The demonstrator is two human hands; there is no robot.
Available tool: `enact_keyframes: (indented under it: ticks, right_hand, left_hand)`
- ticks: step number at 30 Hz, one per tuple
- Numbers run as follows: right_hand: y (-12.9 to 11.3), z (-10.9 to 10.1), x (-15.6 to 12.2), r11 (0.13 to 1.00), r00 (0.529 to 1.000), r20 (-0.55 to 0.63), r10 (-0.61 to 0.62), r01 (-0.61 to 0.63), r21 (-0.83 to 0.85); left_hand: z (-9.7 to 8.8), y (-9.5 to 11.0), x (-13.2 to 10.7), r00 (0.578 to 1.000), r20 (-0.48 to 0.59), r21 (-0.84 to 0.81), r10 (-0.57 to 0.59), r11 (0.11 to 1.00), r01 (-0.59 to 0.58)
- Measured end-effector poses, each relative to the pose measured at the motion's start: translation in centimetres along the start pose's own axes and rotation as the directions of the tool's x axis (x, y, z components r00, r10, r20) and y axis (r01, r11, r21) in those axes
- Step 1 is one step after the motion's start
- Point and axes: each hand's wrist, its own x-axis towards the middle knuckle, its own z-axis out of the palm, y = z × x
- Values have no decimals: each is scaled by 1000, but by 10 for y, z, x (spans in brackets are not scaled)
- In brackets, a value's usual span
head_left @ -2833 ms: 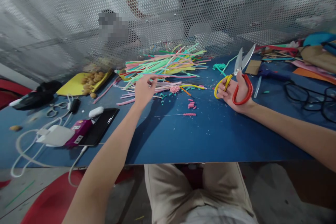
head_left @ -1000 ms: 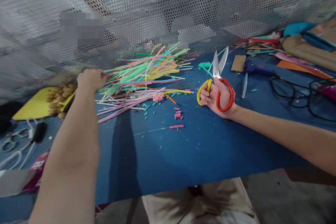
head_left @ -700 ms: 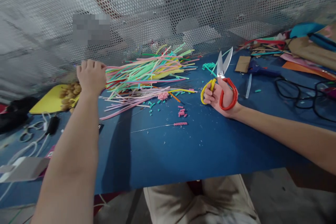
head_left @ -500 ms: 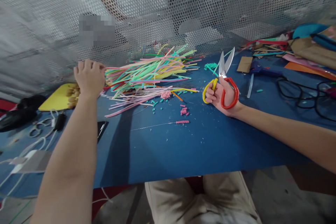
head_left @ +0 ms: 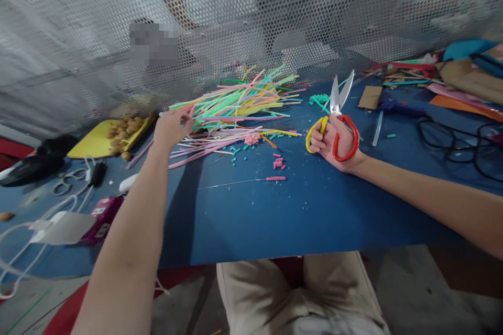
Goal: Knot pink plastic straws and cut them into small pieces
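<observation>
My left hand (head_left: 173, 126) is at the left end of a heap of thin pastel tubes (head_left: 236, 102), its fingertips pinched on a pink tube (head_left: 192, 110). Another length of pink tube (head_left: 140, 154) shows left of my forearm; I cannot tell whether it is the same one. My right hand (head_left: 334, 138) holds scissors (head_left: 348, 138) with one red and one yellow handle, blades apart and pointing up. Between the hands lie a pink beaded cluster (head_left: 252, 138), small pink cut pieces (head_left: 279, 163), teal bits (head_left: 236, 151) and a wire with a pink threaded section (head_left: 276, 178).
A perforated metal screen (head_left: 220, 26) rises behind the blue table (head_left: 243, 225). On the left are a yellow tray (head_left: 88, 141) with round brown items, small scissors (head_left: 63, 186) and white cables. A glue gun (head_left: 401, 108), black cord (head_left: 444, 141) and craft scraps lie to the right.
My left hand has moved right and toward me along the heap, its fingers now pinching at the tubes. The right hand with the scissors has stayed nearly still. The view has shifted slightly left.
</observation>
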Motion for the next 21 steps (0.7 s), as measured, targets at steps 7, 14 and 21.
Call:
enact_keyframes:
  ticks: [7,14,21]
  right_hand:
    - [-1,2,0,1000,1000,2,5,-5,-15]
    - [-1,5,-2,1000,1000,1,14,-14,-24]
    - [-1,6,-1,999,1000,2,22,-21,-49]
  left_hand:
    - [9,34,23,979,-203,-99,-22,995,2]
    - [30,79,38,977,116,-13,178,984,-177]
    - [41,85,57,962,230,84,146,982,-169]
